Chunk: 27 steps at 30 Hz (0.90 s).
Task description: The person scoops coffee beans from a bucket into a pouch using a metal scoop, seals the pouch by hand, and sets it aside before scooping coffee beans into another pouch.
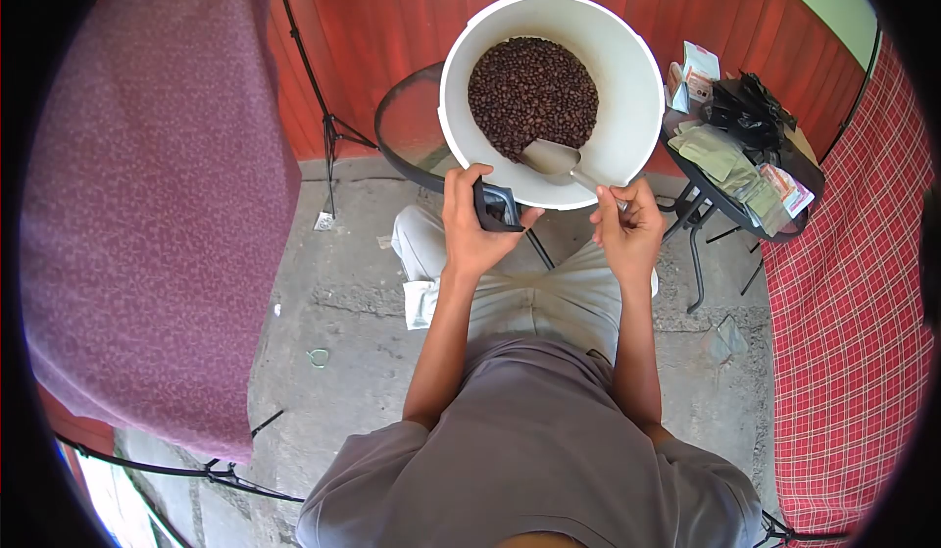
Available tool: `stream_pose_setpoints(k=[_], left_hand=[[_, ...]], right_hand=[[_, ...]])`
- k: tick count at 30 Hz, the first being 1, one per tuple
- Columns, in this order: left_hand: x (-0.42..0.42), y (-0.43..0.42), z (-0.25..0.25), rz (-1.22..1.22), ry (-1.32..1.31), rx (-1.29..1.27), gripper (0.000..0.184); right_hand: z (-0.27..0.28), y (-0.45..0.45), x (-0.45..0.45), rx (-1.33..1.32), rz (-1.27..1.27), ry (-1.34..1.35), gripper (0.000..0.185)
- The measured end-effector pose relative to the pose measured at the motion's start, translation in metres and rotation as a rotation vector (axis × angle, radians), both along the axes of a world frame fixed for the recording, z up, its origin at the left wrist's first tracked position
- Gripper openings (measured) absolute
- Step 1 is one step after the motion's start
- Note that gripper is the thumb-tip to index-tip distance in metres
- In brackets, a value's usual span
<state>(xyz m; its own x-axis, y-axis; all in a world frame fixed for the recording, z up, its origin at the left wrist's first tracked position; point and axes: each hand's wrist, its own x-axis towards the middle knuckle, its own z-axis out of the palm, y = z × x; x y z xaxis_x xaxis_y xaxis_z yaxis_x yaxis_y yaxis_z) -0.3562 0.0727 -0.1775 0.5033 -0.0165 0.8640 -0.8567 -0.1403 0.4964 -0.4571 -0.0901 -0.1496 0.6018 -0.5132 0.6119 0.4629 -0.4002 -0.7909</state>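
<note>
White bucket [632, 107], dark beans [532, 92] inside the bucket, metal scoop [551, 158] at the beans' near edge within it, its handle pinched by the fingers of our right hand [629, 229], the fingers of our left hand [470, 232] around a black pouch [498, 209] beside the bucket's near rim.
</note>
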Motion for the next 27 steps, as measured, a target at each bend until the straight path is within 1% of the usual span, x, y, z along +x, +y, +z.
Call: stream_pose_setpoints(k=[3,15,18,27], left_hand=[[0.001,0.0,0.0,0.0,-0.005,-0.001,0.077],[0.001,0.0,-0.002,0.002,0.001,-0.003,0.076],[0.001,0.0,-0.001,-0.005,0.002,-0.008,0.076],[0.003,0.0,-0.001,0.004,-0.008,-0.004,0.078]], right_hand=[[-0.005,0.002,0.004,0.0,-0.014,0.008,0.015],[-0.014,0.006,0.011,0.043,-0.016,-0.1,0.016],[-0.014,0.004,0.009,0.082,0.041,-0.105,0.016],[0.004,-0.002,-0.006,0.081,0.155,-0.155,0.019]])
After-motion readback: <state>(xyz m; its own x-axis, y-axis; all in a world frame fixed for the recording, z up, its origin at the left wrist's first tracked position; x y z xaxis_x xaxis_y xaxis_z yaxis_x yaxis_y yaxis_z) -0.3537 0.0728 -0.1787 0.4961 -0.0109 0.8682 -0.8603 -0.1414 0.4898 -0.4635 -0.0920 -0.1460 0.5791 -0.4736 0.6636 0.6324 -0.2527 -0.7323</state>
